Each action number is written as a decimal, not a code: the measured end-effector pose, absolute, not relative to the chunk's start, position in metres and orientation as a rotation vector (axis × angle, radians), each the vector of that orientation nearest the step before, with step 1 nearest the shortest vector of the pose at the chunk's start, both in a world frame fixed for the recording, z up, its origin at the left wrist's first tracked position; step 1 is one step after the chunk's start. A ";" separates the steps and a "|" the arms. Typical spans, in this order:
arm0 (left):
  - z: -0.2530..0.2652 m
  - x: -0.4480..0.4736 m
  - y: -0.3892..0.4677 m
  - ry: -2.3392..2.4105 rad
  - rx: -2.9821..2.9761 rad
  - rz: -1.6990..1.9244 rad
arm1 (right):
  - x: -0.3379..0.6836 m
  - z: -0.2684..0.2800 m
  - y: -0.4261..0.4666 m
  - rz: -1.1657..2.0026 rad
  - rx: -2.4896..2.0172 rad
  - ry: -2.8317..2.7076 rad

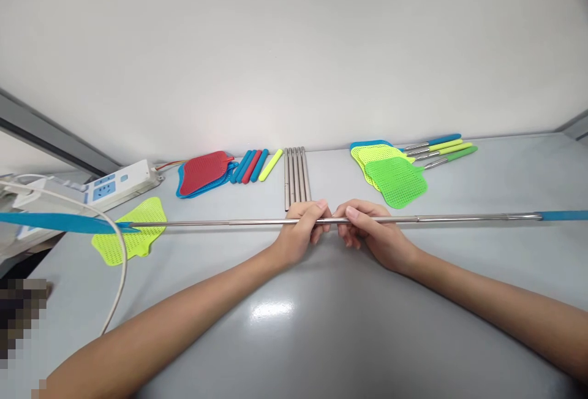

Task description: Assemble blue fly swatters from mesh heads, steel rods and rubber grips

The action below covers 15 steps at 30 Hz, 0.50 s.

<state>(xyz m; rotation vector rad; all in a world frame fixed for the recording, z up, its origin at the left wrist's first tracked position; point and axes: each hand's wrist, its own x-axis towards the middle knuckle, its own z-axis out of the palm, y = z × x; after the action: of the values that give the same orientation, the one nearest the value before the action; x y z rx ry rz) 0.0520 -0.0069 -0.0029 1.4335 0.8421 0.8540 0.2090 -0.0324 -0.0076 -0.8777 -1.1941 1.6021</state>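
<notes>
A telescopic fly swatter point(257, 222) stretches level across the whole view, its metal rod drawn out in sections. Its blue head is at the far left, seen edge-on, and its blue handle runs off the right edge. Near the rod's middle, my left hand point(301, 227) is closed around it with the thumb on top. Close beside it, my right hand point(370, 227) also pinches the rod between thumb and fingers. Just behind my left hand lie several bare metal rods point(296, 175) side by side. A yellow-green swatter head point(149, 212) rests under the left end of the swatter.
Red and blue swatter heads point(204, 173) are stacked at the back left, beside several coloured handles point(252, 166). Whole swatters point(397, 181) lie at the back right. A power strip point(122, 184) and a white cable point(123, 264) occupy the left side. A wall point(294, 49) stands behind the table.
</notes>
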 end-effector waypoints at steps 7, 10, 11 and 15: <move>0.000 0.053 -0.007 0.884 1.478 0.805 | 0.210 -0.005 -0.033 1.691 -0.836 -1.018; 0.002 0.054 -0.007 0.865 1.473 0.782 | 0.211 -0.005 -0.034 1.690 -0.834 -1.007; 0.002 0.054 -0.007 0.855 1.471 0.775 | 0.212 -0.005 -0.034 1.689 -0.832 -1.004; 0.001 0.054 -0.006 0.836 1.464 0.770 | 0.214 -0.006 -0.033 1.707 -0.799 -0.976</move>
<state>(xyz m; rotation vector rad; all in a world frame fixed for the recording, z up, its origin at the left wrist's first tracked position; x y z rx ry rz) 0.0543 -0.0063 0.0010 1.4637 0.8360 0.7701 0.2135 -0.0329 -0.0062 -0.7986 -0.9765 1.7074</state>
